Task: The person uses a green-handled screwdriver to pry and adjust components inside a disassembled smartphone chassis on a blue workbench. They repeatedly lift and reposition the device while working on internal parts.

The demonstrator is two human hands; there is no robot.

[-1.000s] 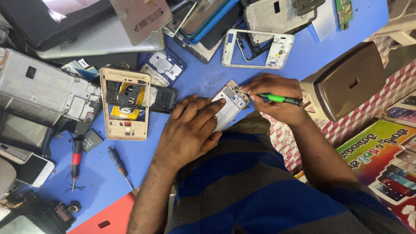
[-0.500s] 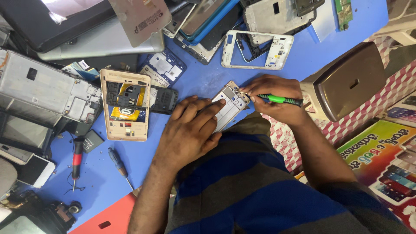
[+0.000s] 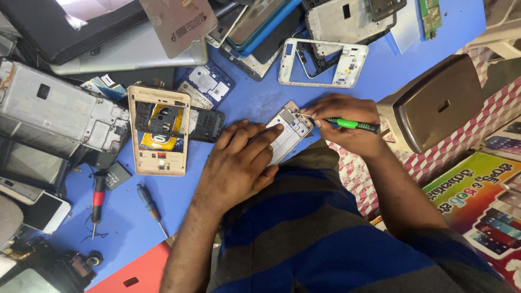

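Head view, looking down. Left hand (image 3: 239,163) spread flat, fingers extended, pressing a small silver-white rectangular phone frame (image 3: 288,130) against the blue tabletop (image 3: 260,97); nothing gripped, only held down. Right hand (image 3: 347,122) closed around a green-handled precision screwdriver (image 3: 353,124), tip set at the upper right corner of the phone frame. Frame lying tilted at the table's near edge, just above a blue-and-grey striped garment (image 3: 304,233).

Risks, as judged from this arrangement: tip slipping off the screw head and scoring the frame or jabbing the left fingertips (image 3: 274,129), which lie close beside the point of contact; a loosened screw rolling off the near edge into the lap, given the frame's position at the rim; frame pivoting under one-sided pressure, since held flat rather than clamped.

Surroundings, same view: gold-coloured open phone chassis with yellow battery (image 3: 160,130) near the left hand; white empty phone bezel (image 3: 353,59) above the work; red-handled screwdriver (image 3: 98,192) and blue-handled screwdriver (image 3: 147,199) lying well apart at left; brown box-shaped device (image 3: 434,103) just beside the right hand. Crowded surface making a dropped screw hard to recover.
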